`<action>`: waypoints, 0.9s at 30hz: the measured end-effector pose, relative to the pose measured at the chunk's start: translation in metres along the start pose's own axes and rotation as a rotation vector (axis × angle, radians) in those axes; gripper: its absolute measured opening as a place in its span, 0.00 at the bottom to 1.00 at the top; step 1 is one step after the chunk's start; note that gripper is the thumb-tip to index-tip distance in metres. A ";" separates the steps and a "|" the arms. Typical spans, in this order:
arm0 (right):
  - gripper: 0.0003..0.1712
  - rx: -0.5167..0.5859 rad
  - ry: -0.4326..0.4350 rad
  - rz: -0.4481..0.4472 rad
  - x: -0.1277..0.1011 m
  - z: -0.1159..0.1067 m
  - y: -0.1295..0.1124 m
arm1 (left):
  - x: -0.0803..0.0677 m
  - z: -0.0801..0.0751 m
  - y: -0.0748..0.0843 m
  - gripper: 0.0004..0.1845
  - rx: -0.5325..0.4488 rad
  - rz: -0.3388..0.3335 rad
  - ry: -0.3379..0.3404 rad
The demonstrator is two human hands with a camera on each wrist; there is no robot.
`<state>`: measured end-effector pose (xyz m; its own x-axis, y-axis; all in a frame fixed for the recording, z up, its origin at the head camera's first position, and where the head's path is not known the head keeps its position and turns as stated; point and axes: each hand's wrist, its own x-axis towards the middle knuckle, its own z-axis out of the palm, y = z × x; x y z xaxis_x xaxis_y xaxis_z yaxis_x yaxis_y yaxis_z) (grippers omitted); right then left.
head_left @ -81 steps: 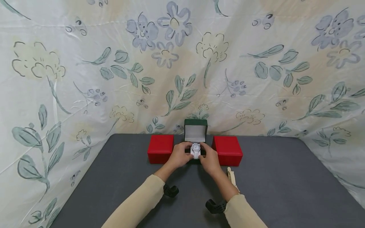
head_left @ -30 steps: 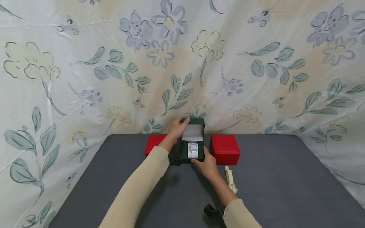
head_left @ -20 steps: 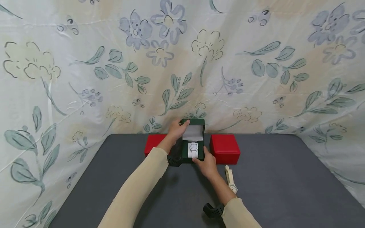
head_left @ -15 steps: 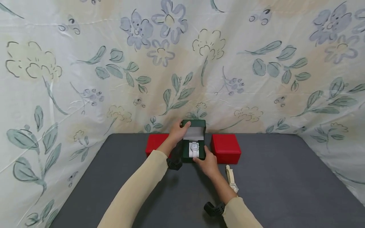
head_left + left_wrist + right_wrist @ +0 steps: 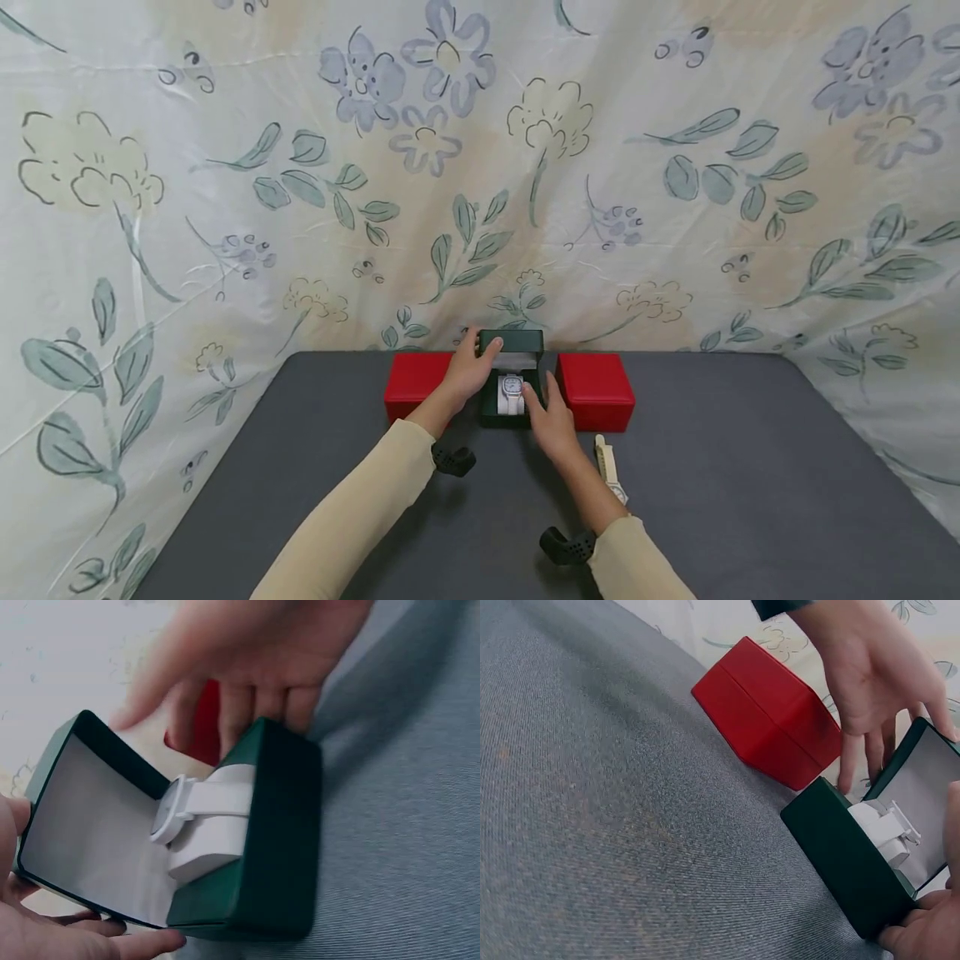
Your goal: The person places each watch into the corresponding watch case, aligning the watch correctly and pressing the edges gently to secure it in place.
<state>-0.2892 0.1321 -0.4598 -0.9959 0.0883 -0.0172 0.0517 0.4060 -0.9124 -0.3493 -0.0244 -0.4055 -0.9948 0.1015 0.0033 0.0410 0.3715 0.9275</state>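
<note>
A green watch box (image 5: 504, 422) stands at the back of the table, its lid partly lowered. Inside, a white watch (image 5: 513, 386) is wrapped round a white cushion (image 5: 214, 851). My left hand (image 5: 468, 367) grips the lid's left side, thumb on the outer face; in the left wrist view its fingers lie along the lid's edge. At the box's right side is my right hand (image 5: 553, 423), thumb spread up and away from the fingers. The left wrist view shows its fingers (image 5: 236, 712) against the far side of the base, with the thumb blurred and pointing towards the lid.
Red boxes flank the green one: one on the left (image 5: 408, 387), partly behind my left hand, and one on the right (image 5: 595, 387). A cream-strapped watch (image 5: 606, 462) lies beside my right forearm. A floral cloth (image 5: 480, 167) hangs behind the grey table (image 5: 720, 500).
Both hands were at the watch on its cushion; then my left hand went up to the lid. The lid has since tilted forward and down. My right thumb has lifted from the box's front edge.
</note>
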 end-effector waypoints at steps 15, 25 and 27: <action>0.40 0.040 -0.024 -0.055 0.002 -0.004 0.004 | -0.018 0.006 -0.012 0.31 -0.012 0.043 -0.051; 0.33 0.090 -0.008 -0.100 0.001 -0.005 0.003 | -0.025 0.005 -0.019 0.29 0.041 0.060 -0.076; 0.33 0.105 -0.009 -0.095 0.000 -0.005 0.003 | -0.026 0.005 -0.021 0.28 0.042 0.063 -0.084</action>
<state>-0.2885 0.1378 -0.4603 -0.9966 0.0454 0.0682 -0.0505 0.3149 -0.9478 -0.3241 -0.0306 -0.4269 -0.9789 0.2024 0.0276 0.1084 0.4001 0.9101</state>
